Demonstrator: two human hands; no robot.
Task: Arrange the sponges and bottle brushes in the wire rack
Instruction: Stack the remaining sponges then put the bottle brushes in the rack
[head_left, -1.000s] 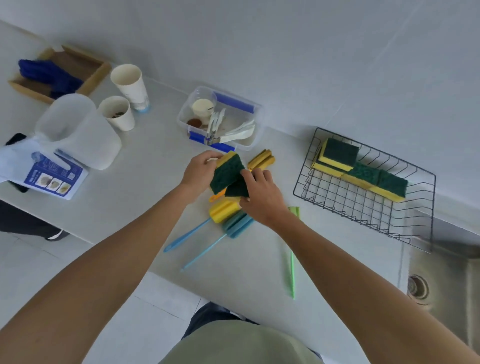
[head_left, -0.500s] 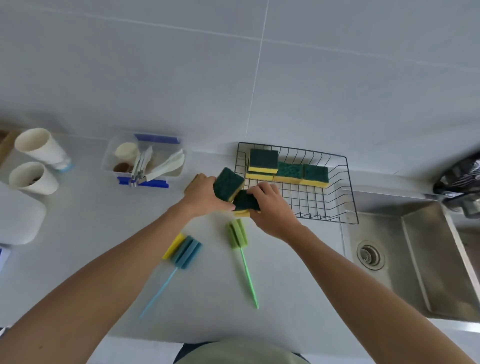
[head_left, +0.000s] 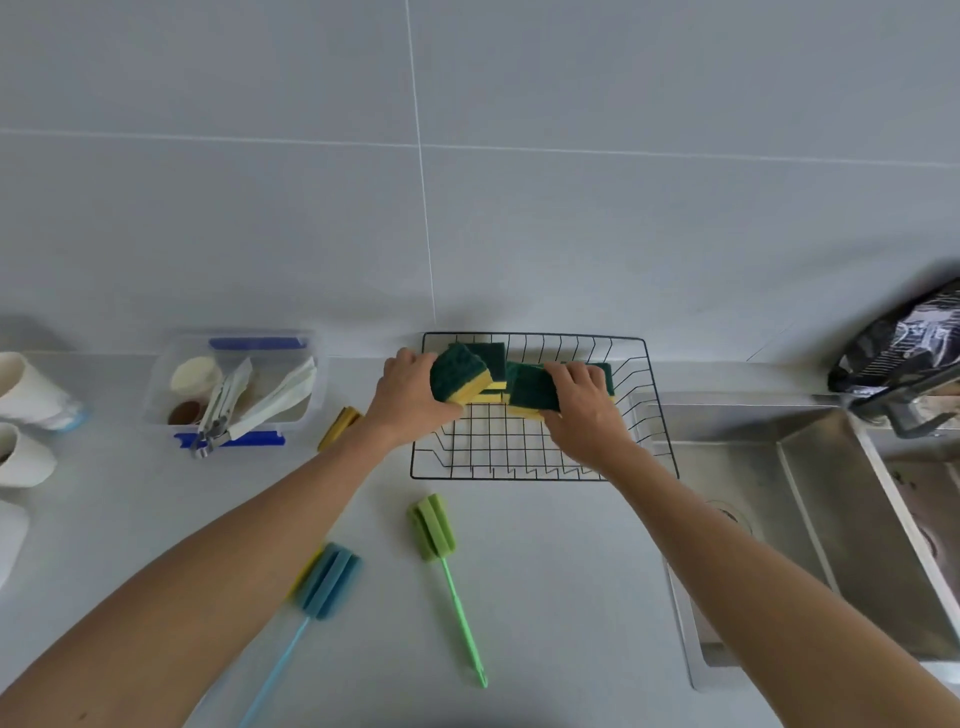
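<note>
The black wire rack (head_left: 524, 457) stands against the wall, next to the sink. My left hand (head_left: 413, 397) grips a green-and-yellow sponge (head_left: 460, 379) over the rack's back left part. My right hand (head_left: 584, 402) grips a second sponge (head_left: 532, 389) over the rack's middle. More sponges (head_left: 493, 356) lie along the back of the rack, partly hidden behind the held ones. On the counter lie a green bottle brush (head_left: 436, 530), a blue bottle brush (head_left: 327, 577) and a yellow brush (head_left: 340, 426), partly hidden by my left arm.
A clear plastic box (head_left: 234, 384) with utensils sits left of the rack. White cups (head_left: 28, 395) stand at the far left. The steel sink (head_left: 779, 509) lies right of the rack, with a black bag (head_left: 904, 343) behind it.
Both hands carried their sponges from the counter to over the rack. The view has swung right, so the rack now sits in the centre.
</note>
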